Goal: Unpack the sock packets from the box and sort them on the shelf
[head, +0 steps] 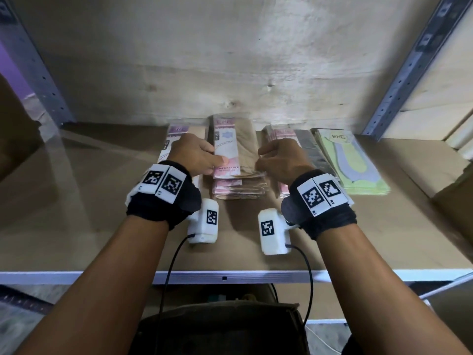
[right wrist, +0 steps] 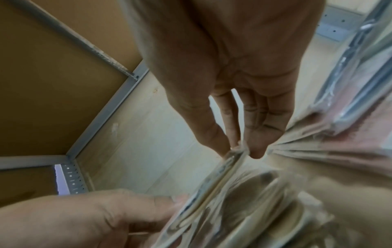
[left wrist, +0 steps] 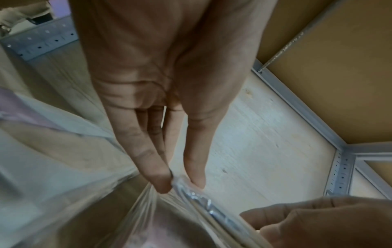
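Observation:
A stack of beige sock packets (head: pixel 236 160) with pink labels lies mid-shelf. My left hand (head: pixel 217 156) pinches the left edge of the top packet (left wrist: pixel 191 194), thumb on its label. My right hand (head: pixel 259 160) pinches the same packet's right edge (right wrist: pixel 237 151) between thumb and fingers. Another pink-labelled stack (head: pixel 176 133) lies partly under my left hand. A stack of grey sock packets (head: pixel 304 144) sits behind my right hand. A pile of green packets (head: pixel 353 165) is at the far right.
The brown shelf board (head: pixel 89 201) has a pale metal front edge (head: pixel 230 276) and perforated uprights (head: pixel 399 85) at both sides. A plywood back wall (head: pixel 204 60) closes the bay. Cardboard boxes (head: pixel 422 170) stand at the right.

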Demonstrator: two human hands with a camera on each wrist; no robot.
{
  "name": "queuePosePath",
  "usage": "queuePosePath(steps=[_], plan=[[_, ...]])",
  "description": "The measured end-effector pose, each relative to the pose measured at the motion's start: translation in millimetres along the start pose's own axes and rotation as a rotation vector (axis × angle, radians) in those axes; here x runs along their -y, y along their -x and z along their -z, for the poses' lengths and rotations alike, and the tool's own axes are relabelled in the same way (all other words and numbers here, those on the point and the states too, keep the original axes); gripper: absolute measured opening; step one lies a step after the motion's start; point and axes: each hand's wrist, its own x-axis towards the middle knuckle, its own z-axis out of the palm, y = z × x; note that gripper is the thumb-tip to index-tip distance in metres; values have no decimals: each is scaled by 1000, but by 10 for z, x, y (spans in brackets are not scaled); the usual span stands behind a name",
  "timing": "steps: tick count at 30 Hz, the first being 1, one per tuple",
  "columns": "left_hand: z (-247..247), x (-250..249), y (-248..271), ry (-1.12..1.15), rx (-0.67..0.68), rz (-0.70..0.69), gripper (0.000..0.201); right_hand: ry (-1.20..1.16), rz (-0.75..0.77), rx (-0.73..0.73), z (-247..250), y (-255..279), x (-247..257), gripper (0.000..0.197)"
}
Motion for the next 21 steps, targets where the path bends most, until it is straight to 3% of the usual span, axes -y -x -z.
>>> queuePosePath(steps=[3, 9, 19, 21], plan=[[-47, -18, 40, -45, 12, 27, 23, 70, -10, 5, 22, 34, 9, 32], [-85, -79, 156, -117, -6, 32, 50, 152, 8, -3, 12, 109, -4, 24], [-91, -130, 193, -152, 40, 61, 51, 217, 22, -18, -32, 95, -30, 30], [-58, -134, 175, -186, 21, 48, 43, 253, 43, -30, -29, 90, -25, 35]])
